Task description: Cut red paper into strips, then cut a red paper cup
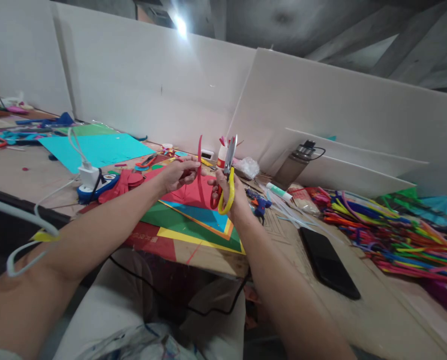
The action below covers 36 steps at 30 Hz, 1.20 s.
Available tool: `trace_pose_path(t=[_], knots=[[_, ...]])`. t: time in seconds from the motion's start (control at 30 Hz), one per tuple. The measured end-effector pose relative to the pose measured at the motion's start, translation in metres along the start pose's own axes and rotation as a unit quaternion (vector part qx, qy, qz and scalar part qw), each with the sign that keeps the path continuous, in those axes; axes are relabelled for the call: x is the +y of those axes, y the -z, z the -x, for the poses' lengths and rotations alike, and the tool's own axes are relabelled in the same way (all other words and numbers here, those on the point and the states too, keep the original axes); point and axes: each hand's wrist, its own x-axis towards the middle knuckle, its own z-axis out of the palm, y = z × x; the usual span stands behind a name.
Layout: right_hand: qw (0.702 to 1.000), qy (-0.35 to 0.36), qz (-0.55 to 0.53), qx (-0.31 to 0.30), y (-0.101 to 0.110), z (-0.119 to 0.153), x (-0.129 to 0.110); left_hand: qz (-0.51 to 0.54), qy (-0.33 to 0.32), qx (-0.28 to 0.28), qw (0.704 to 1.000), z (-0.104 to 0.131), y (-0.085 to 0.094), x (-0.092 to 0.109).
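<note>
Currently, head view, left side: my left grip [181, 174] is closed, thumb and fingertips pinching a narrow red strip [199, 150] partway along its length.
Right side: my right grip [226, 192] is wrapped round the yellow handles of the scissors [230, 162], blades pointing up; how far they are parted I cannot tell.
Strip to blades: the red strip stands nearly upright between my hands, just left of the blades and apart from them in this view; its long axis runs roughly alongside theirs, not across.
Nearer hand: my left, already on the strip.
Below: a red sheet [187, 197] lies over a green sheet [193, 228] on the bench [283, 260].
Off right: a black phone [328, 262], then heaped coloured pipe cleaners [388, 230].
</note>
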Motion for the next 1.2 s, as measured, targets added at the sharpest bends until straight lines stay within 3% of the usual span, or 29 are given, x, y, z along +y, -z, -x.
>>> trace_pose_path(t=[0.23, 0.47, 0.77, 0.97, 1.2], knots=[[0.999, 0.03, -0.025, 0.013, 0.001, 0.001, -0.008, -0.062, 0.066, -0.095, 0.991, 0.003, -0.006, -0.008], [0.999, 0.044, -0.008, 0.028, 0.001, 0.003, -0.009, -0.116, 0.1, -0.125, 0.98, 0.01, -0.016, -0.013], [0.997, 0.065, -0.013, 0.028, 0.006, 0.001, -0.007, -0.116, 0.104, -0.114, 0.981, 0.01, -0.015, -0.016], [0.995, 0.088, -0.012, 0.041, 0.008, -0.002, -0.007, -0.132, 0.124, -0.14, 0.973, 0.01, -0.018, -0.021], [0.995, 0.086, -0.007, 0.051, 0.01, -0.004, -0.011, -0.147, 0.13, -0.119, 0.973, 0.009, -0.014, -0.019]])
